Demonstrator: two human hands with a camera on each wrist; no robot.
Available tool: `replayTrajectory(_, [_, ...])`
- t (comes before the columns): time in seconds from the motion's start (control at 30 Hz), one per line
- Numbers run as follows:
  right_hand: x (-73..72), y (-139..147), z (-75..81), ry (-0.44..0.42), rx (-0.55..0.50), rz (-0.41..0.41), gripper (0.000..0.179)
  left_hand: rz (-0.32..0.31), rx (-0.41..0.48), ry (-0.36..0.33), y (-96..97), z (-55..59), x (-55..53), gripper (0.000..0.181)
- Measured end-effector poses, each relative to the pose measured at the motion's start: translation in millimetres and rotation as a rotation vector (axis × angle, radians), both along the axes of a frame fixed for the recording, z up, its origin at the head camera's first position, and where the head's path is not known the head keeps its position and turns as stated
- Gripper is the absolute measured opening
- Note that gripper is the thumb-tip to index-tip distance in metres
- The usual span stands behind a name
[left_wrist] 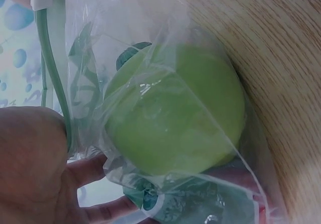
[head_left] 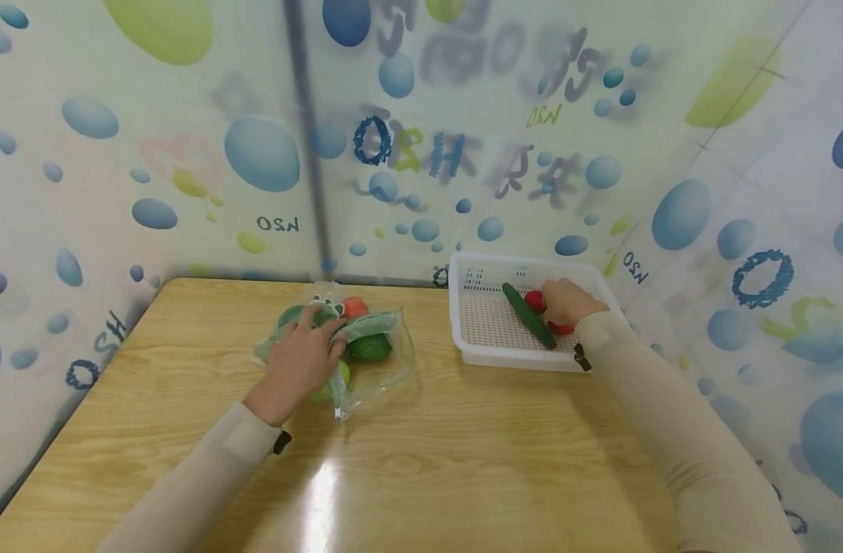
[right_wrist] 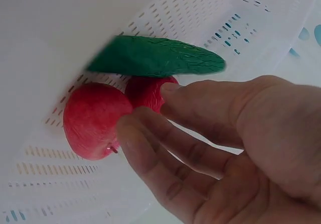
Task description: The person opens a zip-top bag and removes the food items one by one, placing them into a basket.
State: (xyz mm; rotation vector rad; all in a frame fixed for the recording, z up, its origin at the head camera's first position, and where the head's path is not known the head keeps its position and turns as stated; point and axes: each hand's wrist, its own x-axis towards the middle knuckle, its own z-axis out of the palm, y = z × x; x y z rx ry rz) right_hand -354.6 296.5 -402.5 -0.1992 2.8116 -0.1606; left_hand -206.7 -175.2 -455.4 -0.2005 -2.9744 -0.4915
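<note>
A clear plastic bag (head_left: 398,357) with a green strip lies on the table at the left. Through it show a light green round fruit (left_wrist: 175,108), a dark green vegetable (head_left: 370,348) and an orange-red piece (head_left: 355,307). My left hand (head_left: 300,361) rests on the bag, fingers spread at the strip. My right hand (head_left: 566,301) reaches into a white basket (head_left: 525,359), fingers loosely bent. Its thumb tip overlaps a dark red round fruit (right_wrist: 145,91), and its index fingertip is right at a red apple (right_wrist: 95,121). Alongside lies a green cucumber (right_wrist: 155,57).
The wooden table (head_left: 421,461) meets a patterned wall covering (head_left: 421,192) along its far edge, close behind the basket. More of the covering rises at both sides. Bare wood separates the bag from the basket.
</note>
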Motion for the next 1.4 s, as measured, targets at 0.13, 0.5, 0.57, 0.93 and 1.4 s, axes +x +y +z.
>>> replayTrajectory(0.13, [4.2,0,4.8,0.006,-0.016,0.000,0.023,-0.003,-0.002,-0.008,0.7,0.9,0.3,0.049])
replayTrajectory(0.5, [15.3,-6,13.5,0.054,-0.056,0.005,0.020,-0.002,0.003,-0.008,1.5,1.9,-0.1,0.050])
replayTrajectory(0.57, [15.8,-8,13.5,0.059,-0.070,0.013,0.018,-0.001,0.003,-0.012,1.3,1.6,0.1,0.050])
replayTrajectory(0.93, [25.1,-24,15.8,0.163,-0.134,0.095,0.018,0.007,0.005,-0.035,-0.1,2.0,2.2,0.052])
replayTrajectory(1.4, [67.5,-73,16.6,0.354,-0.274,0.223,0.023,0.014,0.004,-0.035,1.9,2.8,8.4,0.066])
